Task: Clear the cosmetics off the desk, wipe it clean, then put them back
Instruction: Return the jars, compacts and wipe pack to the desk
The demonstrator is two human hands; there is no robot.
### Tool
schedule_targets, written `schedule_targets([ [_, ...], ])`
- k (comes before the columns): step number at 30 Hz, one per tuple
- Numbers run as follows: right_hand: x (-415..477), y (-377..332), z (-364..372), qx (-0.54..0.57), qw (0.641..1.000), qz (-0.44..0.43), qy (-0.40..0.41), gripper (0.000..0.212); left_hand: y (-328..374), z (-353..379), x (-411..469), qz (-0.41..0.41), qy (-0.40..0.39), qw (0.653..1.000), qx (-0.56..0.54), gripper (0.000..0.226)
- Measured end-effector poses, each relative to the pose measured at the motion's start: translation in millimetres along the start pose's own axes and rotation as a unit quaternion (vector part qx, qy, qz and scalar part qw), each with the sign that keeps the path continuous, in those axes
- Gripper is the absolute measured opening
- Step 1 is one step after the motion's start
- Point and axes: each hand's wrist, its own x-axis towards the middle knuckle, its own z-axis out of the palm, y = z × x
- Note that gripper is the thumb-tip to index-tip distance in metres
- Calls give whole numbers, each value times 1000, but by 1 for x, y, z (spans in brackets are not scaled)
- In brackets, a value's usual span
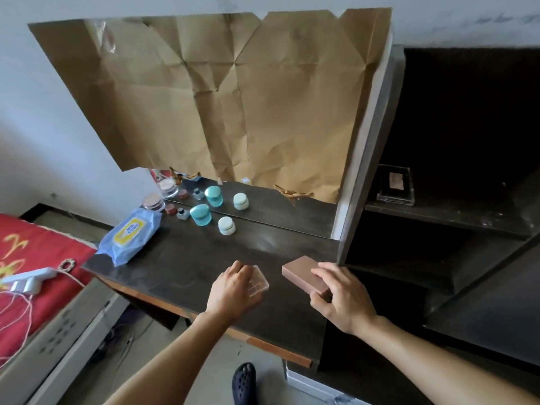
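Observation:
On the dark desk [187, 258], my left hand [233, 289] grips a small clear plastic case [257, 283] near the front edge. My right hand [340, 293] holds a flat rose-brown box [304, 273] at the desk's right end. Farther back, by the mirror, stand a teal jar [201, 214], a pale green jar [226, 225], a small dark-capped bottle [183, 213], a small reddish pot [170, 209] and a round pink compact [154, 202]. A blue pack of wet wipes [130, 236] lies at the left end.
Creased brown paper [233, 97] covers most of the mirror behind the desk. Dark shelves [438, 217] on the right hold a clear case [396, 185]. A red bedcover [35, 258] with a white power strip [29, 280] and cables lies to the left. A dark shoe [245, 384] shows below.

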Motion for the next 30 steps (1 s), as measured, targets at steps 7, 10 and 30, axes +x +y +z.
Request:
schedule_targets([
  [7, 94, -22, 84, -38, 997, 51, -48, 56, -95, 18, 81, 59, -52, 996, 41, 54],
  [10, 140, -32, 114, -61, 992, 87, -69, 53, -127, 22, 130, 87, -78, 992, 48, 51],
  [30, 241, -51, 217, -62, 943, 297, -135, 68, -187, 89, 291, 251, -178, 948, 83, 41],
])
